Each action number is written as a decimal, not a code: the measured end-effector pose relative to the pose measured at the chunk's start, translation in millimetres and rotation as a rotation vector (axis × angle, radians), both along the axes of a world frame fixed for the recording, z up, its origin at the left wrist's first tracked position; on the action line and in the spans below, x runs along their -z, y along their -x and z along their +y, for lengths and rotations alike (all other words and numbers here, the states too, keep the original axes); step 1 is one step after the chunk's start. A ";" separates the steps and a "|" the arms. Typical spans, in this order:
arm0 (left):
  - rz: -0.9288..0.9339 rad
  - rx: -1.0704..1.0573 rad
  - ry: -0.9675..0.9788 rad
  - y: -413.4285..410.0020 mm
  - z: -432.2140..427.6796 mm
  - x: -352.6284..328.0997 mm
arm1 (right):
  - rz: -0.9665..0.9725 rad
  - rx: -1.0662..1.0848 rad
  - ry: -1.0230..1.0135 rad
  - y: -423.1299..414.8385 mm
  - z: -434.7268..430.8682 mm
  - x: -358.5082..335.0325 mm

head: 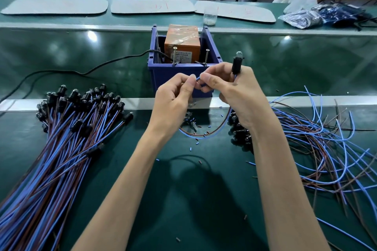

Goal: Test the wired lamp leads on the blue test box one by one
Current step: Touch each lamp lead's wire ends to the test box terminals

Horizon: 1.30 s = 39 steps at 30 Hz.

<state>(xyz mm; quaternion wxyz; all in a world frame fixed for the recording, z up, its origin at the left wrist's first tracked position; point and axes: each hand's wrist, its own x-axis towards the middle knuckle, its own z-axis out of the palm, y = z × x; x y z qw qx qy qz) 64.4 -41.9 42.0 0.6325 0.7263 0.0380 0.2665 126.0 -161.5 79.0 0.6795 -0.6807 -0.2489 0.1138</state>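
Observation:
The blue test box (163, 72) stands mid-table with an orange unit (182, 43) inside and two upright screws (174, 55) at its front rim. Just in front of it, my right hand (236, 91) holds one lamp lead: the black socket with its clear bulb (237, 61) sticks up above my fingers, and its blue and brown wires loop down below (204, 135). My left hand (175, 96) pinches the blue wire tip (197, 78), which my right thumb and forefinger also pinch.
A neat bundle of lamp leads (67, 128) lies on the left. A loose tangle of leads (318, 144) lies on the right. A black cable (85, 71) runs left from the box. Small wire offcuts dot the green mat. Grey pads, bags and a plastic cup sit at the back.

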 end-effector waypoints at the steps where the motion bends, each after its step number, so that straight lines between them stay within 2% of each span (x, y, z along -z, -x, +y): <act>1: 0.000 -0.007 0.010 -0.3 -0.5 0.4 | 0.005 0.003 -0.002 0.1 0.1 -0.2; 14: -0.003 -0.101 0.058 -3.7 -9.1 6.5 | 0.026 -0.009 0.081 0.1 1.0 -0.8; 24: -0.005 -0.124 -0.032 -3.5 -8.4 5.9 | -0.020 -0.009 0.064 0.3 -2.5 -2.0; 39: 0.052 -0.169 -0.037 -5.2 -9.0 6.2 | -0.006 0.063 0.132 0.0 6.2 4.4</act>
